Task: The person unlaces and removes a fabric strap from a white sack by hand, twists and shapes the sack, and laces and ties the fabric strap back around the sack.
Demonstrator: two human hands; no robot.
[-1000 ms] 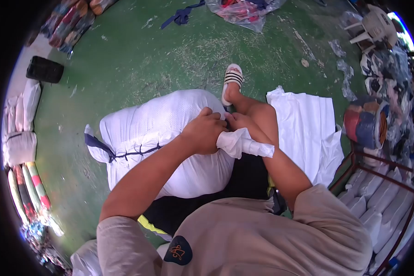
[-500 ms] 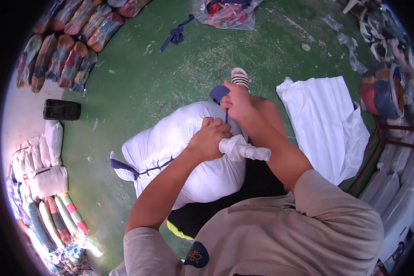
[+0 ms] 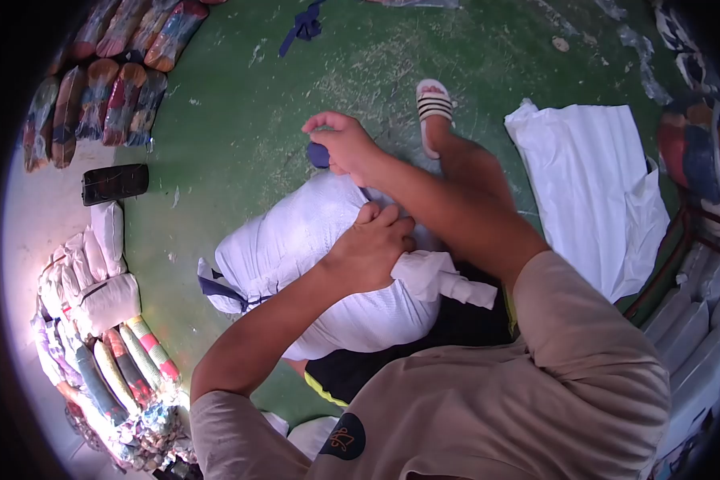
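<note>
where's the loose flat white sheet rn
In the head view, the flat white sheet lies on the green floor toward the right side, between the person's bent leg and the round multicolored bundle.

At centre: stuffed white woven sack [image 3: 296, 232]. To its right, on green painted floor [image 3: 232, 160]: flat white fabric sheet [image 3: 596, 184]. Ahead, well beyond the sack: knotted dark blue cloth strip [image 3: 304, 30]. To the left: black boxy case [image 3: 115, 184]; farther ahead, rows of multicoloured plastic-wrapped bundles [image 3: 100, 96]; nearer, long patterned rolls [image 3: 128, 364]. At dim right edge, probably stacked: pale elongated packs [image 3: 704, 328].
</note>
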